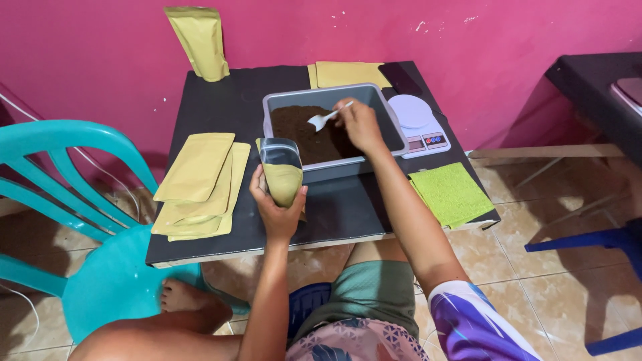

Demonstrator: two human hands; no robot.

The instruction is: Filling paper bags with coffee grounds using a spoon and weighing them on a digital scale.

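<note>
Seemingly early on, an open pouch (pixel 282 175) is held in left-hand fingers (pixel 257 194); a white spoon (pixel 324 119) is pinched by the right hand (pixel 360 125) over brown powder (pixel 301 134); flat pouches (pixel 197 184) are left unfilled.

L hand (pixel 277 207) holds open gold pouch (pixel 282 175) upright; R hand (pixel 359 124) holds white spoon (pixel 322 119) in brown powder (pixel 307 137), grey tray (pixel 334 97) on black surface (pixel 221 100).

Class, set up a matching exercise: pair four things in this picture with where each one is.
Things:
1. white spoon
2. open pouch
3. kitchen scale
4. green cloth

Places:
A. table's near right corner
B. in the left hand
C. right of the grey tub
D. in the right hand, over the brown powder

Pairs: 1-D, 2-B, 3-C, 4-A
</note>
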